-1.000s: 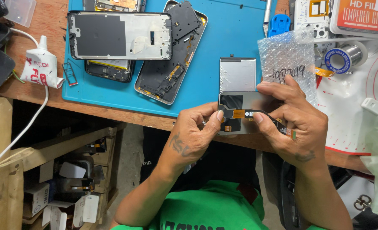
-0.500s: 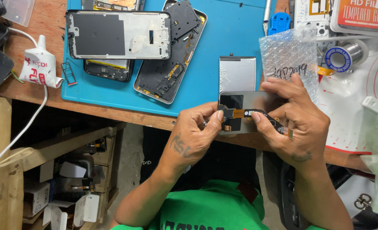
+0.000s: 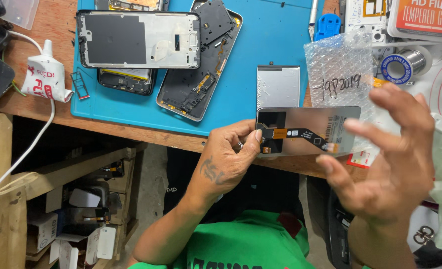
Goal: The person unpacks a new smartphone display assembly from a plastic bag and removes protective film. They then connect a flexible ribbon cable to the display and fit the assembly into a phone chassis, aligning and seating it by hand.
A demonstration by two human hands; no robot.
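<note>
Right now the left hand (image 3: 231,159) pinches the near-left corner of a phone display panel (image 3: 320,124), thumb and forefinger closed on it just where the flex cable (image 3: 300,134) leaves the panel's back. The panel is held flat above the front edge of the wooden bench (image 3: 52,30), back side up. The right hand (image 3: 385,164) hangs at about four o'clock from the panel, fingers spread wide and blurred, holding nothing and clear of the panel.

By my reading the step in hand is a check of the loose display and its cable before fitting; a next move would call for a light two-handed hold by the edges, with the cable kept unkinked.

At twelve o'clock from the panel a second grey panel (image 3: 278,87) lies on the blue work mat (image 3: 261,40). At one o'clock a bubble-wrap pouch (image 3: 338,69) sits. Toward ten o'clock lie an opened phone body (image 3: 201,69) and a bare phone frame (image 3: 136,40); farther left, a white glue tube (image 3: 44,77).
</note>
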